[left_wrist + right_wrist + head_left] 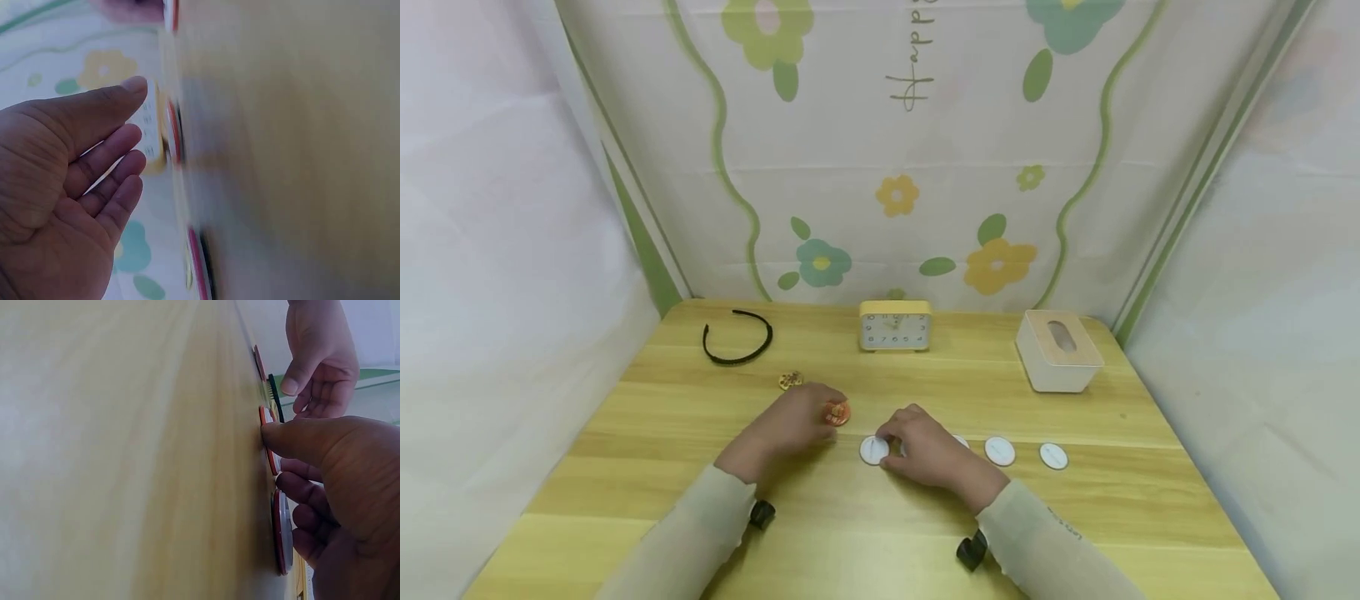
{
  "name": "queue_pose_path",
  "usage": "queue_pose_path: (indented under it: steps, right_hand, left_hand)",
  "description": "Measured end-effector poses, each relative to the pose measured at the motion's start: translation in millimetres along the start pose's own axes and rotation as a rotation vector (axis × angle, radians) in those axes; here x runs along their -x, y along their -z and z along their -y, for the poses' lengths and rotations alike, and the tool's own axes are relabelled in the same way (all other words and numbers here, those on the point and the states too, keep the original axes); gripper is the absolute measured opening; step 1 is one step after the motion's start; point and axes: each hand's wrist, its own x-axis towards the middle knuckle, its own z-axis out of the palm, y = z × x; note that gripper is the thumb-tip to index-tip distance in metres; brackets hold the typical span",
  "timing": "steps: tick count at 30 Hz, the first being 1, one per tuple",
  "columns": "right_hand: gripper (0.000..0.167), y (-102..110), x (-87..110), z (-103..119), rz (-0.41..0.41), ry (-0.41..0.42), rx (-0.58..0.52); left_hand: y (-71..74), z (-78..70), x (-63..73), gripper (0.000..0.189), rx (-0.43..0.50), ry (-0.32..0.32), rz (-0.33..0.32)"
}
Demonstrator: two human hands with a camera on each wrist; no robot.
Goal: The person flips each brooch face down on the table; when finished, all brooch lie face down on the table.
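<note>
Several round badges lie in a row on the wooden table, showing white backs with a thin line across and red rims. My right hand (928,446) pinches the edge of the leftmost white-backed badge (874,450); in the right wrist view, the thumb overlaps its rim (272,459). Another badge (282,534) lies under the curled fingers. To the left, my left hand (805,417) is beside a red picture-side-up badge (837,413), partly covering it in the head view. The left wrist view shows its fingers relaxed and bent, thumb apart, nothing held. A gold patterned badge (790,380) lies beyond it.
Farther right are two white-backed badges, one (999,451) nearer the hand and one (1053,456) at the row's end. At the back stand a yellow clock (895,326) and a tissue box (1060,354). A black headband (737,360) lies back left. Fabric walls enclose three sides.
</note>
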Motion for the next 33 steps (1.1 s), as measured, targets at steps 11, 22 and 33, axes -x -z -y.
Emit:
queue_pose_path:
  steps: [11,22,33]
  right_hand:
    - [0.036,0,-0.8,-1,0.012,-0.002,-0.013]
    - [0.035,0,-1.4,0,0.015,-0.002,-0.012]
    - [0.037,1,0.0,1,0.023,-0.015,-0.011]
  left_hand:
    - [7.3,16.6,-11.5,0.049,0.009,0.050,0.066]
    - [7.0,17.0,-5.5,0.035,0.044,0.059,0.083]
    - [1.2,11.2,16.5,0.035,-0.001,0.004,0.124]
